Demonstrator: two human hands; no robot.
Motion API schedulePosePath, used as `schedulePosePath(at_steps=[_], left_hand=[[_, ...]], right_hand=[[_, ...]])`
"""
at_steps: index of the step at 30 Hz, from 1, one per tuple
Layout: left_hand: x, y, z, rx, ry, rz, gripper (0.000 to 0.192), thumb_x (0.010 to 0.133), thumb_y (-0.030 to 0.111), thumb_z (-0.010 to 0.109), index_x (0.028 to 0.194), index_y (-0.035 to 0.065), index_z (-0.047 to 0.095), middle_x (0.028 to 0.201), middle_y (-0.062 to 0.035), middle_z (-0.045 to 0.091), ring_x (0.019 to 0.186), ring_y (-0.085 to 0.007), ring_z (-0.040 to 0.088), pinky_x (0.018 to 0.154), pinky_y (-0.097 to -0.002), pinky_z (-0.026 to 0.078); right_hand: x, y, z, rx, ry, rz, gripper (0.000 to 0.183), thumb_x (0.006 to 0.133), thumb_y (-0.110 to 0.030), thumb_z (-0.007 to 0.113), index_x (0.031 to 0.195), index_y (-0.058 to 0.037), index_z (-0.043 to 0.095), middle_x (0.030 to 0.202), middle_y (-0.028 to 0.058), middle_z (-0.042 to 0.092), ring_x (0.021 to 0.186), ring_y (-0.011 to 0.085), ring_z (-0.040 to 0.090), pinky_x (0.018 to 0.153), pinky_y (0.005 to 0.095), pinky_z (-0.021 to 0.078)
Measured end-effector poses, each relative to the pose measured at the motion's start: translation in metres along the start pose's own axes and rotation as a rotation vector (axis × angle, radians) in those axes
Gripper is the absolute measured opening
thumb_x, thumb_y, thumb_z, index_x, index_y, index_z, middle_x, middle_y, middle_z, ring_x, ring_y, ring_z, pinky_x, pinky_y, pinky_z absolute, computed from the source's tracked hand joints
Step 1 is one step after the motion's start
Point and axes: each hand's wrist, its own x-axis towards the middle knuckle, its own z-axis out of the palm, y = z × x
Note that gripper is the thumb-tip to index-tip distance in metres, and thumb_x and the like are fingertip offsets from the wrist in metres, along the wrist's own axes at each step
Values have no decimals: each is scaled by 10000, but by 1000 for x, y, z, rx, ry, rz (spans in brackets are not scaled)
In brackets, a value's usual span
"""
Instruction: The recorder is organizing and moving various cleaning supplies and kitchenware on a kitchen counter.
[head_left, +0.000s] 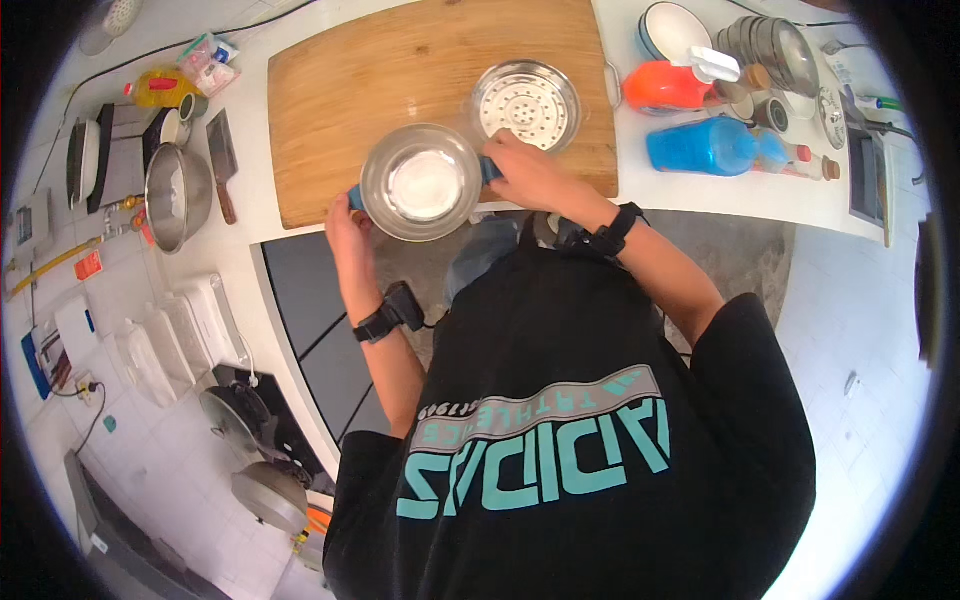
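A round stainless steel pot (426, 184) with blue side handles is at the front edge of a large wooden board (360, 82). My left hand (351, 232) grips its left handle (355, 198). On the other side, my right hand (525, 171) holds the right handle (490, 170). Nothing but bright bare metal shows inside the pot. Just behind my right hand, a steel steamer insert (525, 109) with many round holes rests on the board. Whether the pot touches the board cannot be told from this view.
Left of the board lie a cleaver (223, 165) and a steel bowl (178, 196). To the right are a red spray bottle (664, 86), a blue liquid bottle (697, 147), a white bowl (677, 31) and stacked metal bowls (780, 56). Lidded pans (271, 495) stand at lower left.
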Motion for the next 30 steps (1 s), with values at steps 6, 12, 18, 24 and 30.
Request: schedulePosePath(at_steps=[6, 12, 18, 24, 30], left_hand=[[42, -13, -30, 119, -52, -14, 353, 971, 268, 400, 1117, 8, 588, 971, -56, 590, 815, -125, 532, 711, -269, 429], [57, -12, -42, 475, -134, 95, 439, 972, 280, 413, 1277, -33, 459, 1203, -156, 527, 1033, -218, 537, 868, -321, 433], [55, 0, -35, 657, -210, 143, 533, 973, 287, 411, 1387, -7, 248, 1344, -207, 398, 1198, -294, 430, 994, -360, 334], [64, 2, -32, 756, -291, 153, 644, 978, 306, 404, 1463, 26, 87, 1443, -240, 300, 1315, -353, 349, 1081, -391, 265], [84, -4, -37, 735, -322, 175, 643, 1001, 341, 352, 1466, 21, 45, 1505, -223, 138, 1388, -333, 199, 1118, -383, 184]], right_hand=[[20, -18, 23, 2, 23, 49, 396, 759, -80, 636, 1130, -2, 523, 1142, 178, 494, 973, 380, 567, 846, 446, 462], [45, -65, 11, -67, 82, -66, 387, 746, -97, 649, 1101, 5, 533, 1105, 205, 508, 981, 393, 549, 842, 452, 461], [57, -55, 40, 13, 194, 82, 358, 762, -129, 620, 1079, 10, 529, 1099, 222, 511, 1011, 405, 531, 851, 466, 455], [45, -41, 67, -15, 267, 98, 451, 786, -151, 599, 1188, -14, 448, 1101, 235, 516, 986, 419, 556, 801, 492, 475], [44, -40, 77, -73, 217, 211, 513, 805, -173, 584, 1267, -64, 391, 1040, 223, 575, 899, 415, 600, 747, 510, 488]])
